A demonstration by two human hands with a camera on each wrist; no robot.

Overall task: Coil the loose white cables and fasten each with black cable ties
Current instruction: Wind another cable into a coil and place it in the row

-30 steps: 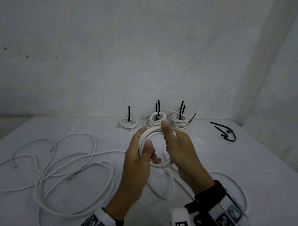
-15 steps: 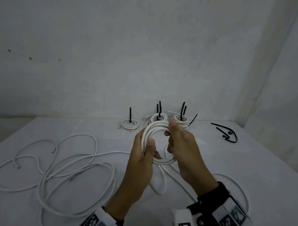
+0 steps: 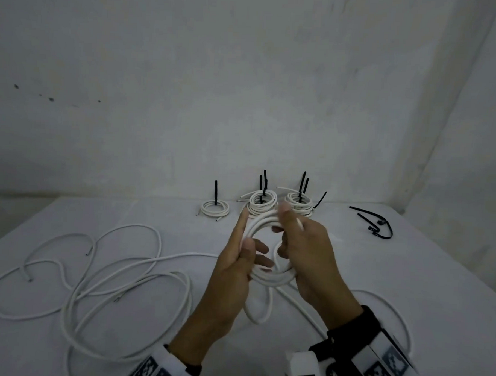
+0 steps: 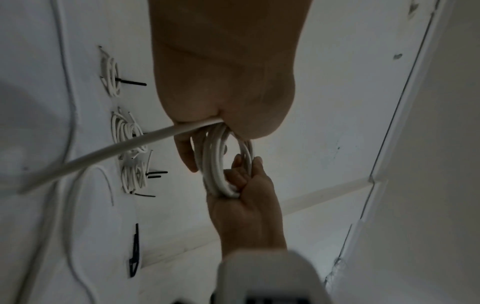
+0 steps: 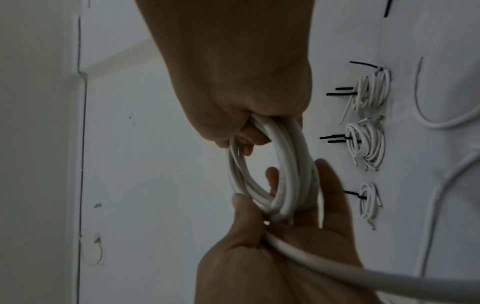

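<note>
1. Both hands hold one coil of white cable (image 3: pixel 268 277) above the table (image 3: pixel 407 280), near its middle.
2. The left hand (image 3: pixel 234 269) grasps the left side of the coil: the thumb presses on the loops and the other fingers pass behind and through the ring.
3. The right hand (image 3: pixel 309 256) grasps the right side – its fingers are curled around the loops, with the thumb on top.
4. The free end of this cable hangs down from the coil and runs over the table toward the right.
5. More loose cables (image 3: pixel 95 280) lie in wide loops on the left of the table.
6. Three finished coils (image 3: pixel 263 205) stand in a row at the far edge, each with black ties pointing up.
7. Spare black ties (image 3: pixel 376 224) lie at the far right – well apart from the hands.
</note>
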